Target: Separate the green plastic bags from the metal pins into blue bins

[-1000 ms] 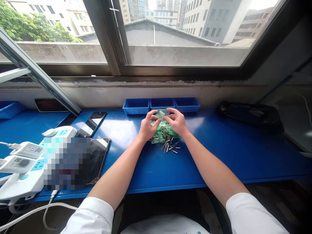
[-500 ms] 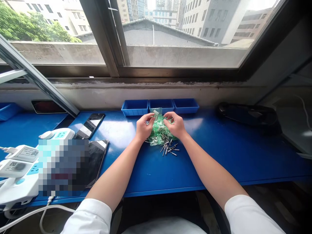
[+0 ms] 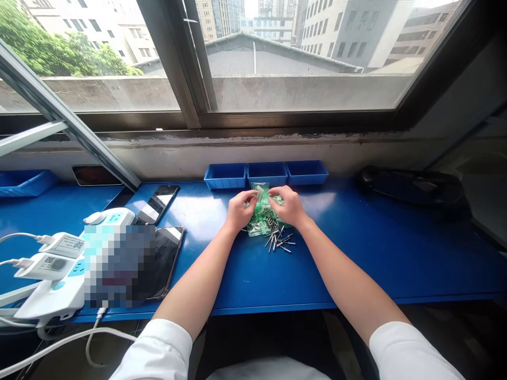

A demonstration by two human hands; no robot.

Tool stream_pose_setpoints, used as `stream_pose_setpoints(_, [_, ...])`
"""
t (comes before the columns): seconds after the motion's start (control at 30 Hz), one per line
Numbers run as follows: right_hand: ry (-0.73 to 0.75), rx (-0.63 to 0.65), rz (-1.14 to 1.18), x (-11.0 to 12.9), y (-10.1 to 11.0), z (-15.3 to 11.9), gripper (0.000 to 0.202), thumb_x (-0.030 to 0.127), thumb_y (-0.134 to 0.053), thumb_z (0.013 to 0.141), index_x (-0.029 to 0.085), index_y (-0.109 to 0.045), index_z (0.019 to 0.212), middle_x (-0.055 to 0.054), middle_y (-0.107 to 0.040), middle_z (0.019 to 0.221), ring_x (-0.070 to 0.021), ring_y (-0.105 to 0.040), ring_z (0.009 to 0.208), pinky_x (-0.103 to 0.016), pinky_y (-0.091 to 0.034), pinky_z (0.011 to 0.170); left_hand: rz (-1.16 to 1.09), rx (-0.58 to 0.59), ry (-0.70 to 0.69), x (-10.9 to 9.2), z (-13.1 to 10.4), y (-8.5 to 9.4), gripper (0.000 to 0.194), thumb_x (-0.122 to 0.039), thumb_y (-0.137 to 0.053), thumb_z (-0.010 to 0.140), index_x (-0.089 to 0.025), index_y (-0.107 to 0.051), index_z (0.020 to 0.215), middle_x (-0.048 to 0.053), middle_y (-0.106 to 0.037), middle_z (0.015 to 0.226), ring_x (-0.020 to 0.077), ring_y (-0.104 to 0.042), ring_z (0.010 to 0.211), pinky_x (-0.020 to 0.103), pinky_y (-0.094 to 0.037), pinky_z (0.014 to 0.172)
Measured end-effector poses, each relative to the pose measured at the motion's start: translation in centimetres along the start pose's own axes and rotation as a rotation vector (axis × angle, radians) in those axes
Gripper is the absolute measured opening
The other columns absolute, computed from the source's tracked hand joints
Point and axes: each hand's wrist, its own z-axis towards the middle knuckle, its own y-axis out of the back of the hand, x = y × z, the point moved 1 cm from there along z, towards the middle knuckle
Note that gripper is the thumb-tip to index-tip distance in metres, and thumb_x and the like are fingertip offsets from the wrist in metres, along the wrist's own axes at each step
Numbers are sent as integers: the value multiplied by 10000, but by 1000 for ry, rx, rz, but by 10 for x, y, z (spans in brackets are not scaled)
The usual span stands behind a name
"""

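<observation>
A small clear plastic bag (image 3: 260, 190) with something whitish in it stands up between my two hands. My left hand (image 3: 241, 211) is closed at the bag's left edge, thumb and fingers pinched together. At its right edge, my right hand (image 3: 290, 206) pinches with curled fingers. Below them lies a heap of green-tinted plastic bags (image 3: 259, 224), partly hidden by the hands. Several loose metal blind rivets (image 3: 279, 241) spill from the heap toward me on the blue table (image 3: 273, 285).
Three blue bins (image 3: 225, 177) stand in a row behind the heap. On the left are a phone (image 3: 158, 203), a dark tablet-like device (image 3: 170, 264) and a white power strip (image 3: 51, 301) with chargers and cables. A black case (image 3: 415, 187) lies at the right.
The view has shifted, so the scene sits slightly further right. The fingers of my right hand are now closer to the small bag's edge. The heap and rivets look the same.
</observation>
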Motion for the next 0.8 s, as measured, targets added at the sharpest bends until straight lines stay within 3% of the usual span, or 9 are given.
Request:
stream_pose_setpoints(0.17, [1, 11, 1, -2, -1, 0, 149, 215, -593, 805, 211, -668, 934, -60, -726, 889, -227, -648, 895, -396, -551, 820, 32, -74, 34, -2, 3, 2, 212, -302, -598, 847, -187, -721, 977, 61, -743, 896, 160, -662, 750, 302, -547, 751])
stream_pose_setpoints(0.33, [-13, 19, 9, -4, -2, -1, 149, 209, -592, 808, 202, -674, 931, -65, -727, 890, -223, -647, 893, -385, -556, 808, 30, -214, 261, 2, 22, 19, 274, -356, -604, 822, -168, -699, 998, 39, -705, 787, 141, -614, 629, 270, -512, 639])
stream_pose_setpoints(0.47, [-12, 33, -8, -4, -2, -2, 152, 208, -585, 812, 208, -677, 933, -60, -730, 904, -222, -641, 904, -388, -549, 824, 118, -309, 371, 16, 46, 37, 302, -327, -626, 777, -188, -652, 1044, 2, -679, 736, 151, -626, 653, 270, -498, 692])
stream_pose_setpoints(0.57, [-4, 50, -45, -3, -2, -2, 151, 224, -584, 820, 207, -688, 928, -66, -733, 911, -233, -628, 919, -408, -537, 843, 208, -408, 441, 34, 63, 50, 209, -319, -601, 790, -196, -649, 952, 13, -690, 748, 172, -643, 683, 309, -501, 774])
stream_pose_setpoints(0.67, [3, 111, -125, 0, -1, -2, 189, 281, -612, 817, 193, -703, 957, -82, -732, 952, -260, -606, 971, -452, -513, 891, 268, -400, 501, 50, 72, 56, 133, -312, -630, 766, -198, -644, 833, 32, -689, 726, 209, -653, 729, 365, -494, 850])
stream_pose_setpoints(0.8, [2, 236, -219, 1, -1, -4, 332, 370, -651, 792, 183, -699, 1062, -109, -699, 1104, -298, -549, 1095, -505, -472, 963, 270, -426, 439, 54, 70, 56, 157, -317, -658, 740, -204, -640, 846, 54, -701, 756, 231, -656, 775, 386, -493, 868])
